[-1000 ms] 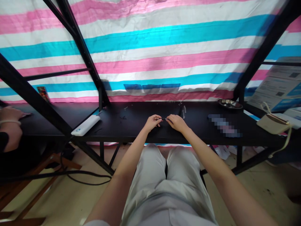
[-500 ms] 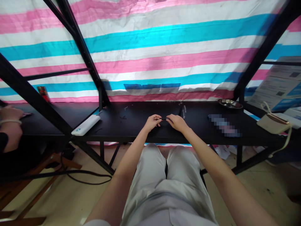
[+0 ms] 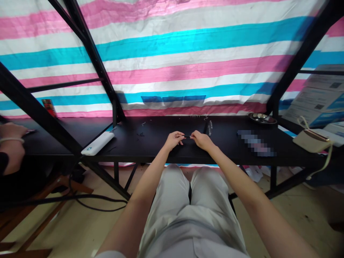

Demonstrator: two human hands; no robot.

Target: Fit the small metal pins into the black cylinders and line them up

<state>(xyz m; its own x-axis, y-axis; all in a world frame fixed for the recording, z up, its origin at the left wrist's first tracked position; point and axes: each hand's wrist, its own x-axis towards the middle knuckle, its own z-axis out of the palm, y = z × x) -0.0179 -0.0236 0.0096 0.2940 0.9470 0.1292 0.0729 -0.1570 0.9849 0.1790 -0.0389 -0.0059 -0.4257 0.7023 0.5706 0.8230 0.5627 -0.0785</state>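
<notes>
A thin, dark, rod-like piece (image 3: 187, 137) spans the gap between my two hands, just above the black table (image 3: 150, 145). My left hand (image 3: 174, 139) pinches its left end. At the other end, my right hand (image 3: 201, 139) has its fingertips closed, with a small light tip showing beside them. What kind of piece it is cannot be made out. Just beyond my right hand lie a dark narrow strip (image 3: 206, 127) and a row of small clear plastic pieces (image 3: 210, 128).
A white oblong device (image 3: 98, 143) lies left, a metal dish (image 3: 262, 118) back right. A blurred-out flat item (image 3: 256, 144) and a beige pouch (image 3: 312, 140) are on the right. Black frame posts (image 3: 96, 57) rise at both sides. Another person's arm (image 3: 12, 143) rests far left.
My right hand has shifted very slightly and its fingers look more tightly bunched at the piece's right end. My left hand stays in place.
</notes>
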